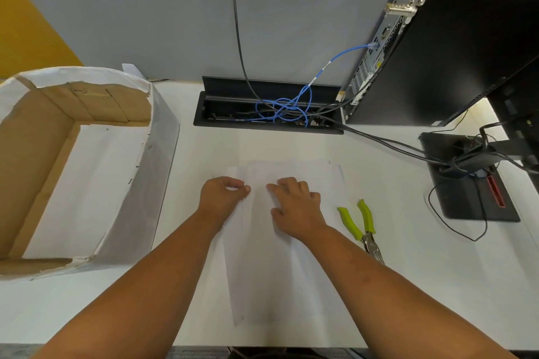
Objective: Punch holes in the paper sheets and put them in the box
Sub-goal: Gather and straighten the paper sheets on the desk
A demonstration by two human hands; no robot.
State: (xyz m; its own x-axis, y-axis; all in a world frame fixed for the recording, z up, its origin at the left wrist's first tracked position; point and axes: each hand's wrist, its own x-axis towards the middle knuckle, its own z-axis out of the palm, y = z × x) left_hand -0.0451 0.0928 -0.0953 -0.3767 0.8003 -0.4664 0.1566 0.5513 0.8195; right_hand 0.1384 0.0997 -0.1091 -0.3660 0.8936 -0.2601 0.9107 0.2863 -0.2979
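A loose stack of white paper sheets (274, 271) lies on the white desk in front of me, slightly fanned. My left hand (223, 197) pinches the left edge of a top sheet between thumb and fingers. My right hand (294, 207) rests flat on the stack, fingers spread, pressing it down. A hole punch with green handles (360, 226) lies on the desk just right of the stack, untouched. The cardboard box (163, 137), wrapped in white paper and open at the top, stands at the left with a white sheet on its bottom.
A black cable tray (204, 114) with blue and black cables is sunk into the desk behind the papers. A black computer tower (452, 52) and a monitor stand base (466, 201) with trailing cables occupy the right. A grey partition runs along the back.
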